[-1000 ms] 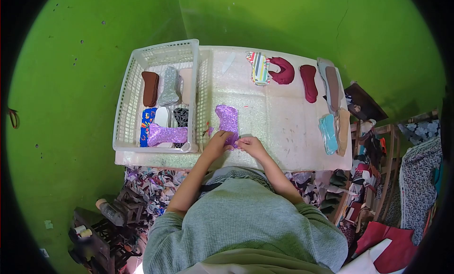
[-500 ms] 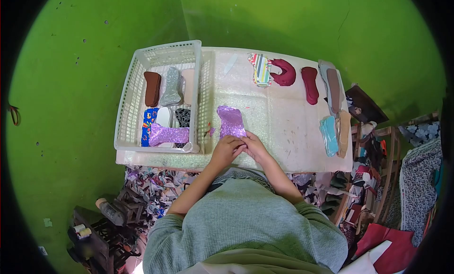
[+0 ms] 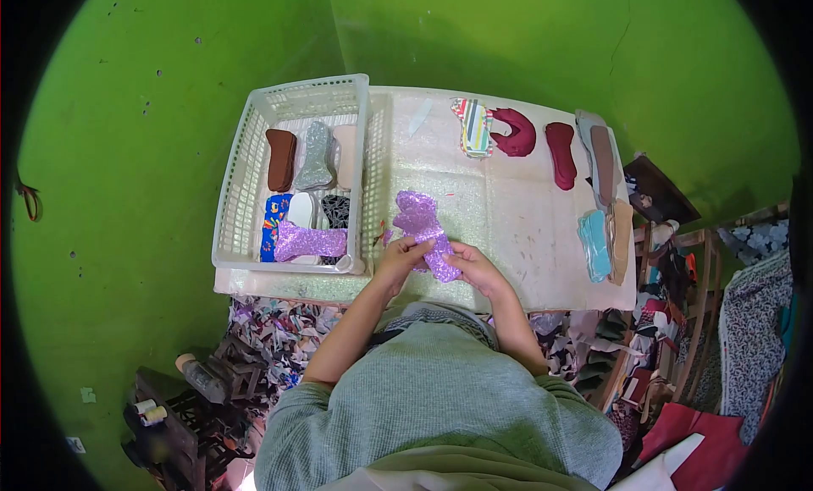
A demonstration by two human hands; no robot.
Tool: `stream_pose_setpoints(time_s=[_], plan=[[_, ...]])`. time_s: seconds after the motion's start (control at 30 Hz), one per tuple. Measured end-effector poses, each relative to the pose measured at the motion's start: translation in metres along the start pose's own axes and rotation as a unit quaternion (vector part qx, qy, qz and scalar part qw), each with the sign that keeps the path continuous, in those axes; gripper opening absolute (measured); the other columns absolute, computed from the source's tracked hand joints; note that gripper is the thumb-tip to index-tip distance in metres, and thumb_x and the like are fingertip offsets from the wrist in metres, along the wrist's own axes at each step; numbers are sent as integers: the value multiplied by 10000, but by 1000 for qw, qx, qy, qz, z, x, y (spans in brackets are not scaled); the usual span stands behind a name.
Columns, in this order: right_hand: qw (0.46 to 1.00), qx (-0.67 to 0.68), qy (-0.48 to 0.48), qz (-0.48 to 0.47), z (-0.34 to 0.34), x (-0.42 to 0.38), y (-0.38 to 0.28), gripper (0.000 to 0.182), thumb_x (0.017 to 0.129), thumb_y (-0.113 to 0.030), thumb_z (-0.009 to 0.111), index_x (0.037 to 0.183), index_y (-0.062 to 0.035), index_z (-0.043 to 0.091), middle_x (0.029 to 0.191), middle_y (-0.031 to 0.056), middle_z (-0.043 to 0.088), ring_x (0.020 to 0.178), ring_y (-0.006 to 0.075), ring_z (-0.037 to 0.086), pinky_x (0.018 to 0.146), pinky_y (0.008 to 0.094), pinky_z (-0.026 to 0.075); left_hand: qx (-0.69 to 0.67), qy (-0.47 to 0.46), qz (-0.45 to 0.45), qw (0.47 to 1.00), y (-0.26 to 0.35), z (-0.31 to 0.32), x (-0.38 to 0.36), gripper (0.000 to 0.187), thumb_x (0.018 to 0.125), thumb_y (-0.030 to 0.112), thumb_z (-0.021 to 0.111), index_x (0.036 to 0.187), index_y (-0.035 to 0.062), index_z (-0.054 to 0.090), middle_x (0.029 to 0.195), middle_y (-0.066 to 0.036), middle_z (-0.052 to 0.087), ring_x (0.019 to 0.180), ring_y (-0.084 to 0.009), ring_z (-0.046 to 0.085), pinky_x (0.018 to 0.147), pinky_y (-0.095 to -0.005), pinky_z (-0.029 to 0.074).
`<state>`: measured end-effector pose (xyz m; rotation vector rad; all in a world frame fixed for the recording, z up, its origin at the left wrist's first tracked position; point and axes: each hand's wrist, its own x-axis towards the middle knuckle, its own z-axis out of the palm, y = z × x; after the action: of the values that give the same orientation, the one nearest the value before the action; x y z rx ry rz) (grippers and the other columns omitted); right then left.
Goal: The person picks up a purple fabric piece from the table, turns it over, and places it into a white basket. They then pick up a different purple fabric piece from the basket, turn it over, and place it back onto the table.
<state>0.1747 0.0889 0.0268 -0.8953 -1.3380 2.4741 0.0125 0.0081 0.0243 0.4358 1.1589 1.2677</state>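
Note:
Glittery purple pieces lie at the near middle of the white table, partly under my hands. A purple piece is raised and angled between my hands. My left hand pinches its left edge, fingers closed. My right hand grips its right edge between thumb and fingers. Left of them, a white plastic basket holds brown pieces, grey glittery pieces and a purple glittery stack.
On the table, striped pieces, dark red pieces, teal pieces and tan pieces lie toward the back and right. Fabric scraps cover the floor below. A wooden rack stands at right.
The purple piece between my hands has lifted and turned, showing more of its length. My right hand has moved right, apart from my left hand. The view has shifted slightly.

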Motion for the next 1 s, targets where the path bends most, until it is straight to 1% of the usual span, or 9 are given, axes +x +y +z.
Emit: stream_pose_setpoints(time_s=[0.1, 0.3, 0.47, 0.6, 0.7, 0.8, 0.87, 0.93, 1.0], plan=[[999, -41, 11, 11, -1, -1, 2, 358, 889, -163, 518, 1217, -29, 462, 1023, 38, 596, 881, 106, 578, 754, 258, 480, -37, 27, 22, 999, 14, -1, -9, 202, 820, 184, 633, 895, -4, 620, 809, -62, 633, 687, -115, 595, 653, -235, 485], [994, -105, -7, 10, 13, -4, -7, 316, 885, -174, 533, 1167, -32, 512, 929, 20, 615, 781, 76, 566, 687, 229, 463, -44, 67, 89, 993, 44, -21, -24, 177, 812, 130, 637, 926, -5, 625, 824, -44, 638, 724, -99, 601, 667, -232, 499], [988, -154, 13, -12, 25, 11, -14, 189, 864, -179, 571, 975, -27, 598, 761, -4, 603, 640, 53, 531, 569, 210, 431, 76, 111, 163, 977, 74, -52, -46, 137, 810, 91, 632, 915, 2, 626, 774, -11, 624, 663, -51, 555, 604, -183, 455], [979, -199, 24, -24, 44, 28, -42, 157, 856, -177, 584, 914, -34, 610, 683, -21, 574, 573, 41, 500, 514, 201, 406, 88, 130, 166, 974, 99, -81, -67, 99, 810, 74, 622, 872, -2, 609, 734, 7, 602, 639, -39, 524, 581, -179, 418], [971, -235, 35, -23, 60, 46, -57, 183, 844, -186, 599, 923, -21, 600, 679, 1, 568, 632, 69, 533, 549, 218, 444, 145, 168, 206, 953, 110, -103, -74, 118, 811, 84, 629, 890, -3, 615, 699, 17, 583, 604, -32, 494, 542, -175, 395], [962, -255, 23, -98, 88, 63, -72, 201, 836, -182, 603, 928, -4, 612, 696, 44, 612, 643, 107, 576, 585, 244, 465, 238, 238, 229, 914, 124, -133, -79, 103, 783, 68, 649, 818, -28, 636, 679, -10, 604, 615, -52, 535, 556, -186, 418], [887, -419, 32, -193, 108, 72, -83, 204, 820, -171, 609, 942, -8, 627, 799, 107, 652, 697, 173, 624, 638, 284, 484, 276, 263, 241, 893, 129, -153, -81, 100, 774, 62, 653, 808, -31, 636, 668, -23, 613, 608, -58, 545, 555, -193, 422], [877, -434, 28, -206, 127, 84, -86, 205, 809, -175, 616, 946, -23, 634, 828, 125, 651, 719, 201, 631, 659, 301, 487, 377, 302, 207, 851, 135, -172, -83, 107, 758, 54, 657, 817, -32, 633, 655, -58, 628, 588, -73, 558, 547, -213, 430], [858, -470, 24, -204, 150, 90, -94, 198, 780, -180, 634, 933, -56, 646, 822, 149, 646, 724, 247, 635, 678, 325, 492, 408, 303, 188, 840, 137, -187, -82, 115, 749, 58, 662, 816, -30, 631, 645, -71, 624, 577, -80, 559, 546, -221, 432]])
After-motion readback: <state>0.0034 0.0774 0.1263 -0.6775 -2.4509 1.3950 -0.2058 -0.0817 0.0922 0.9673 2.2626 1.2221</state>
